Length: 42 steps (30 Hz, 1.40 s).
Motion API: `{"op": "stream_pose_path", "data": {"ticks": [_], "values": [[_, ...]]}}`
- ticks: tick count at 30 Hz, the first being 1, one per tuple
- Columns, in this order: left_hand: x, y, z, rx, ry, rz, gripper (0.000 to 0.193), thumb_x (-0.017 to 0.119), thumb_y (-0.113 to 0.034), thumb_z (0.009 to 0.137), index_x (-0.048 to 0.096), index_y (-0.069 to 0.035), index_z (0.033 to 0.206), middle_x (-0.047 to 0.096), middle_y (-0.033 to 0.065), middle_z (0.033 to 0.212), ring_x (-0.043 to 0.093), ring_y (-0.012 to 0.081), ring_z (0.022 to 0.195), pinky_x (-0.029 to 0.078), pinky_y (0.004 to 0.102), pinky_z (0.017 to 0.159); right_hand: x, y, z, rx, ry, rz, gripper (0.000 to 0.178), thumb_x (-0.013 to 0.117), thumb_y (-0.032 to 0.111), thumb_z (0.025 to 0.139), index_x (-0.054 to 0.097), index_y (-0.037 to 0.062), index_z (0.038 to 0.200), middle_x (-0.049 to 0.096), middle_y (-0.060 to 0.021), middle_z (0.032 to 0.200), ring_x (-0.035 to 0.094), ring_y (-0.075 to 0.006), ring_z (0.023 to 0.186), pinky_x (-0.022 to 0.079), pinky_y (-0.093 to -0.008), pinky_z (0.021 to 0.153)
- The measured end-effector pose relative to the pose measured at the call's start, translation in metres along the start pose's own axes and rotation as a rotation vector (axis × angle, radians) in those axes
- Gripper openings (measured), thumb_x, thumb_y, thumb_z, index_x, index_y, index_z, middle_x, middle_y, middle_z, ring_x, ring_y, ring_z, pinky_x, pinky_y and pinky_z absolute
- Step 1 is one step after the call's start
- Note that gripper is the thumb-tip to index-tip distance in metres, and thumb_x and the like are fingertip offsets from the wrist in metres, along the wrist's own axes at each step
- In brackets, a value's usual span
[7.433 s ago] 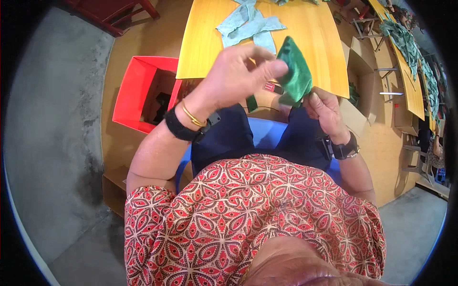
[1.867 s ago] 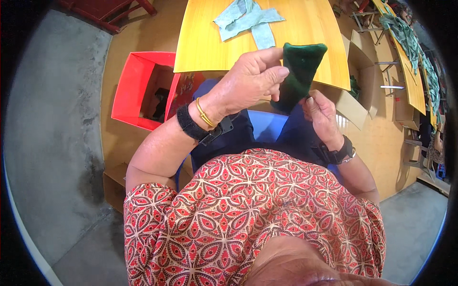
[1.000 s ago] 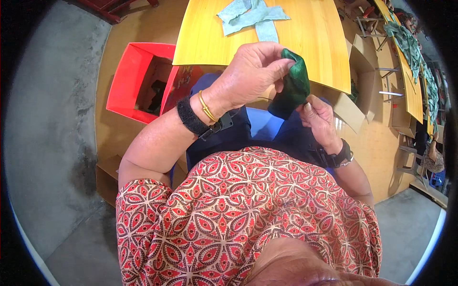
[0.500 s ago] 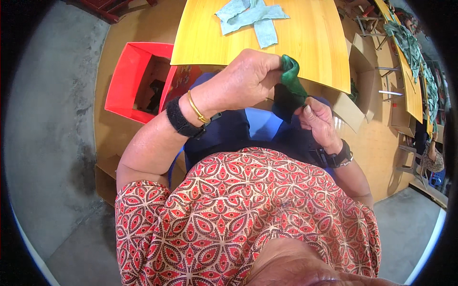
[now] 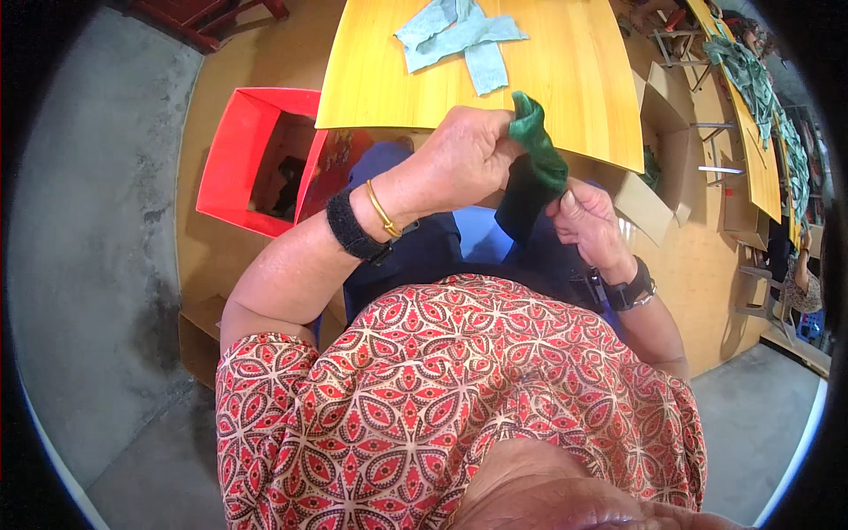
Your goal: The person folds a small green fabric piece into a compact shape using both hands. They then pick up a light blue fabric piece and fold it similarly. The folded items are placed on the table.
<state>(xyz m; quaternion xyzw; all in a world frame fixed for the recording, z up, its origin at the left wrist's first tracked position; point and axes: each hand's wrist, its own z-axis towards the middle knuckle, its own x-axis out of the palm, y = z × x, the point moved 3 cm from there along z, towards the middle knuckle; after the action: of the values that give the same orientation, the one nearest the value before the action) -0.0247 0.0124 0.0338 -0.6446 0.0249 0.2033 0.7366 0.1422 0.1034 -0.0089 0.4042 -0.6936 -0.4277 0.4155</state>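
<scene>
Between my two hands a dark green piece of cloth [image 5: 541, 168] hangs over my lap, just off the table's near edge. My left hand [image 5: 468, 155] pinches its upper end, where the fabric curls over and catches the light. Thumb and fingers of my right hand [image 5: 587, 221] grip its right edge lower down. The lower part of the cloth drops in shadow, almost black. Ahead on the yellow wood-grain table [image 5: 565, 79] lie pale blue-green cloth strips [image 5: 468, 42], some crossing over each other.
To the left stands an open red box [image 5: 238, 168] with something dark inside. An open cardboard box [image 5: 667, 115] with green cloth in it is right of the table. Farther right, green cloths [image 5: 751, 84] cover another long table, with a person [image 5: 804, 287] beside it.
The green cloth is spread a little wider and more of it shows. My left hand has moved slightly left and down; the right hand has hardly moved.
</scene>
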Motion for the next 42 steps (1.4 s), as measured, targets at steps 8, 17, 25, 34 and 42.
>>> {"op": "stream_pose_path", "data": {"ticks": [8, 17, 25, 34, 42], "values": [[-0.025, -0.019, 0.005, 0.016, -0.138, -0.188, 0.019, 0.058, -0.015, 0.079, 0.057, -0.001, 0.092, 0.056, 0.0006, 0.069, 0.051, 0.0053, 0.054, 0.040, 0.0164, 0.045, -0.006, 0.005, 0.004, -0.021, 0.042, -0.005, 0.023, 0.044, 0.028, 0.087, 0.048, 0.0055, 0.086, 0.039, 0.0046, 0.062, 0.028, -0.0019, 0.049, 0.021, -0.0154, 0.041], [-0.024, -0.012, 0.002, -0.017, -0.286, -0.298, 0.013, 0.053, -0.010, 0.082, 0.055, 0.002, 0.087, 0.056, 0.0027, 0.070, 0.053, 0.0070, 0.054, 0.045, 0.0179, 0.048, -0.007, -0.010, 0.003, -0.091, -0.057, -0.022, 0.024, 0.042, 0.028, 0.088, 0.049, 0.0052, 0.086, 0.041, 0.0034, 0.065, 0.030, -0.0028, 0.053, 0.025, -0.0155, 0.045], [-0.012, -0.008, 0.001, -0.098, -0.068, -0.277, 0.019, 0.049, -0.012, 0.085, 0.055, 0.003, 0.094, 0.058, 0.0026, 0.078, 0.052, 0.0059, 0.064, 0.046, 0.0192, 0.054, -0.003, -0.009, 0.001, -0.094, -0.076, 0.048, 0.023, 0.043, 0.026, 0.088, 0.049, 0.0039, 0.083, 0.036, 0.0046, 0.062, 0.029, -0.0032, 0.052, 0.024, -0.0160, 0.045], [-0.014, -0.006, -0.002, 0.068, -0.070, 0.075, 0.016, 0.052, -0.013, 0.082, 0.054, 0.003, 0.077, 0.054, 0.0112, 0.062, 0.052, 0.0133, 0.054, 0.043, 0.0263, 0.050, 0.002, -0.012, -0.001, -0.097, -0.057, 0.024, 0.023, 0.043, 0.025, 0.088, 0.051, 0.0032, 0.084, 0.039, 0.0046, 0.064, 0.031, -0.0031, 0.054, 0.026, -0.0159, 0.046], [-0.011, -0.016, -0.005, 0.161, 0.208, 0.180, 0.013, 0.047, -0.006, 0.083, 0.057, 0.000, 0.087, 0.059, 0.0127, 0.073, 0.057, 0.0223, 0.062, 0.045, 0.0277, 0.058, 0.002, -0.012, -0.005, -0.125, -0.087, -0.178, 0.029, 0.048, 0.031, 0.085, 0.050, 0.0036, 0.076, 0.043, 0.0039, 0.063, 0.035, -0.0027, 0.053, 0.030, -0.0160, 0.046]]}}
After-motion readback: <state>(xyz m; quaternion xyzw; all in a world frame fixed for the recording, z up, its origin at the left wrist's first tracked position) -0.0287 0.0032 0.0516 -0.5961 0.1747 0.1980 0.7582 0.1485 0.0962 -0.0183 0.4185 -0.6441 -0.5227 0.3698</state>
